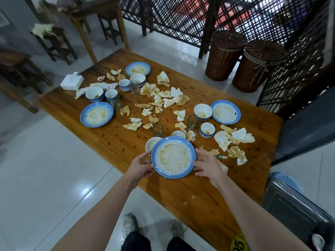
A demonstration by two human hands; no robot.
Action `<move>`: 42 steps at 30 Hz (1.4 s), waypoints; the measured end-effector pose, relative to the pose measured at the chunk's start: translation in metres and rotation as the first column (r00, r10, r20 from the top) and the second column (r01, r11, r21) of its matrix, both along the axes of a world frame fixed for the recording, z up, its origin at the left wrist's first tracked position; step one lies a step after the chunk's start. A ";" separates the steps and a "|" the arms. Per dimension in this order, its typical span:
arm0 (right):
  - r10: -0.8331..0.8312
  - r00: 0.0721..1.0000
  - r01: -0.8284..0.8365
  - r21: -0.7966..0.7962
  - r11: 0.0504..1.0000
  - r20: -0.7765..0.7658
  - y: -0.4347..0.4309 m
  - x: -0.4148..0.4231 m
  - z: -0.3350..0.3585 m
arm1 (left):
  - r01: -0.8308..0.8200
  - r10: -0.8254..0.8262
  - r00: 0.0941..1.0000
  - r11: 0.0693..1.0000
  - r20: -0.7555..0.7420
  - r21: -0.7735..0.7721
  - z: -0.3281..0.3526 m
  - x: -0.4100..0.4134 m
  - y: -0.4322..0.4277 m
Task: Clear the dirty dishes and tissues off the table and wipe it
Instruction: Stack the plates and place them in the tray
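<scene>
The wooden tabletop (117, 140) lies under both hands. A dirty, blue-edged plate (173, 157) is between the fingers (199, 163). The left hand (143, 165) and right hand (208, 165) hold it, fingers curled round its rim. Crumpled tissues (222, 140) lie past the fingers, and a small bowl (152, 143) is just behind the left ones.

Glossy pale tiled floor (45, 160); dark wooden lattice screen (172, 17) at twelve o'clock; two brown lidded wicker baskets (223, 58) at one o'clock; dark wooden stools (59, 31) at ten o'clock.
</scene>
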State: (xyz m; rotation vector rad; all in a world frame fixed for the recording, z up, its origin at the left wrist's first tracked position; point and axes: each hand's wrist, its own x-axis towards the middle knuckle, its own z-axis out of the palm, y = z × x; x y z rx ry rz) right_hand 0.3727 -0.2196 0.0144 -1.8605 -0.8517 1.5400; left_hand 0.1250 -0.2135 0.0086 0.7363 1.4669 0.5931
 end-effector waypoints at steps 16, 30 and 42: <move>0.050 0.999 -0.050 -0.042 0.998 -0.010 0.093 -0.255 0.009 | -0.120 0.121 0.993 0.988 -0.001 0.100 0.021 -0.246 0.064; -0.023 1.000 0.023 -0.032 0.999 0.006 0.139 -0.359 -0.008 | -0.035 0.035 0.999 0.999 -0.010 0.017 0.005 -0.354 0.135; -0.064 0.998 0.063 -0.100 0.993 -0.003 0.217 -0.372 -0.034 | 0.091 -0.093 0.995 0.995 -0.035 -0.041 -0.021 -0.369 0.231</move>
